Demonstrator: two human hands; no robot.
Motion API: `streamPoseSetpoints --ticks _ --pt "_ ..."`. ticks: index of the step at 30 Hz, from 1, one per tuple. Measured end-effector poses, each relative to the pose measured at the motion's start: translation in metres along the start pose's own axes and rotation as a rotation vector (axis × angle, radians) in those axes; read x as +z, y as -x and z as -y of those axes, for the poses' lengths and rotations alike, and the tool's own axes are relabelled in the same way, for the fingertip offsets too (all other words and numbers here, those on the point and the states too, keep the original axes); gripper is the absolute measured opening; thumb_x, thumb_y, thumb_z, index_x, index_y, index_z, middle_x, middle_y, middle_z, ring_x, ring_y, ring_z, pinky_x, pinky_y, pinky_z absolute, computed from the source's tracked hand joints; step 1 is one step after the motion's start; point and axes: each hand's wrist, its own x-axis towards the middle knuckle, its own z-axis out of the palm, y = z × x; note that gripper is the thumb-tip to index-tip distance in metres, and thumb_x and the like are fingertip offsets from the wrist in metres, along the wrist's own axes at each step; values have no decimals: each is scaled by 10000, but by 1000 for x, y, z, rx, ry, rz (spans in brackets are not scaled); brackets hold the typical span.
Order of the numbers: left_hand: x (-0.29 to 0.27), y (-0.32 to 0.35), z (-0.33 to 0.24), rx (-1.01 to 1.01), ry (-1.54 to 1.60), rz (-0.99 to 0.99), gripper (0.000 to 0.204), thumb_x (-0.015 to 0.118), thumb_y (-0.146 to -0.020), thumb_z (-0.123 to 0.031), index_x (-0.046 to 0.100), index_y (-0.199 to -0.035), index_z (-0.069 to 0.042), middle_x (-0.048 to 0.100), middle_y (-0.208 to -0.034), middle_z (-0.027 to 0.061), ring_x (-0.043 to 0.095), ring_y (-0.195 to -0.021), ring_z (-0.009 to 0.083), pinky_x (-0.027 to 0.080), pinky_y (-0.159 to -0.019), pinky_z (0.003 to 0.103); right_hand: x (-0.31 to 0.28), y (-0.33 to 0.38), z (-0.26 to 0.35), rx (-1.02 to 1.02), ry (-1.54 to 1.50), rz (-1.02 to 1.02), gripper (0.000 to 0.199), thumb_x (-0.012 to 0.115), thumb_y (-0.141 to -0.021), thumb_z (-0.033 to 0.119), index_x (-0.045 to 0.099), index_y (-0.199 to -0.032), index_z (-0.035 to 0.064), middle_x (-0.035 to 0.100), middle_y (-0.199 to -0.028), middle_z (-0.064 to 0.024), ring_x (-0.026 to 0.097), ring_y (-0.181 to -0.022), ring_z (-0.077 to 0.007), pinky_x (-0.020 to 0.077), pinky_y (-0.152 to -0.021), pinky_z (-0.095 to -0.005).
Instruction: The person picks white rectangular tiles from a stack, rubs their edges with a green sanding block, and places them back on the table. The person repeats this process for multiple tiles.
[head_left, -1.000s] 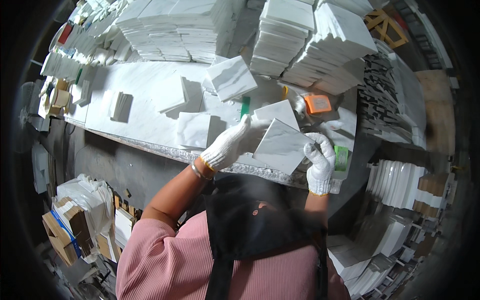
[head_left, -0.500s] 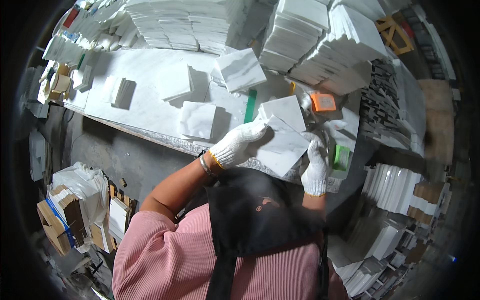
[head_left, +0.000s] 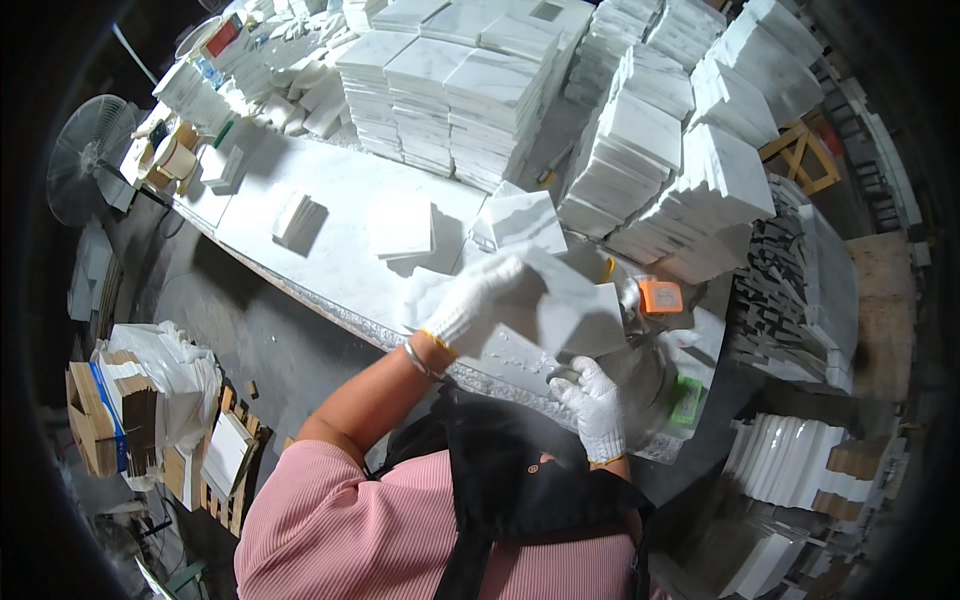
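Observation:
My left hand point(head_left: 478, 297), in a white knit glove, has its fingers closed on the edge of a white marble tile point(head_left: 568, 285), which is tilted above the bench and slightly blurred. Lower and to the right, my gloved right hand point(head_left: 592, 405) is apart from that tile. Its thumb and fingers are curled together, with a small dark thing partly visible at the tips; its kind is unclear. Another marble tile point(head_left: 425, 292) lies beside my left wrist, partly covered by the glove. Farther off on the bench are a tile point(head_left: 522, 220) and a small tile stack point(head_left: 401, 226).
Tall tile stacks point(head_left: 450, 95) line the back of the white bench point(head_left: 345, 270). An orange box-shaped thing point(head_left: 660, 297) and a green one point(head_left: 686, 400) sit at the right. A standing fan point(head_left: 92, 160) is at far left; wrapped boxes point(head_left: 150, 400) stand on the floor.
My right hand has left the tile and moved toward the bench's near edge, its fingers now curled. My left hand holds the tile at a new tilt. The whole view has shifted.

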Motion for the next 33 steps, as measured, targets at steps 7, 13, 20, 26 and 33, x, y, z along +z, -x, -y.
streamPoseSetpoints --ticks 7,13,20,26,33 --pt "-39 -89 -51 232 -596 -27 490 667 -941 -339 619 -1289 2 684 -1126 109 627 -1025 160 506 -890 294 -15 8 16 52 -98 -67 412 681 -923 174 599 -1302 36 696 -1028 -42 623 -771 -60 480 -657 -216" --pt "-31 -119 -67 322 -1140 16 353 650 -909 -266 697 -1196 -65 716 -1093 112 687 -944 219 546 -820 333 -35 15 6 48 -83 -132 406 673 -935 214 609 -1299 48 683 -972 -28 626 -761 -75 471 -647 -213" --pt "-18 -123 -70 451 -1779 211 503 694 -864 -283 593 -1320 -98 663 -1198 133 669 -1026 291 540 -878 360 -35 18 6 65 -105 -174 383 665 -938 212 625 -1282 46 686 -966 -27 625 -765 -76 468 -656 -216" --pt "-1 -95 -29 664 -2317 103 1063 817 -588 -576 386 -1454 -134 420 -1359 217 511 -1154 441 485 -885 545 -30 8 22 32 -47 -162 379 665 -942 205 625 -1285 49 702 -992 -41 631 -785 -74 464 -664 -218" --pt "28 -99 -42 241 -2127 68 1075 829 -649 -493 311 -1513 -120 359 -1438 265 486 -1207 461 491 -920 530 -24 -3 35 -27 -22 -120 357 646 -942 155 620 -1274 24 698 -970 -46 629 -766 -71 458 -647 -197"
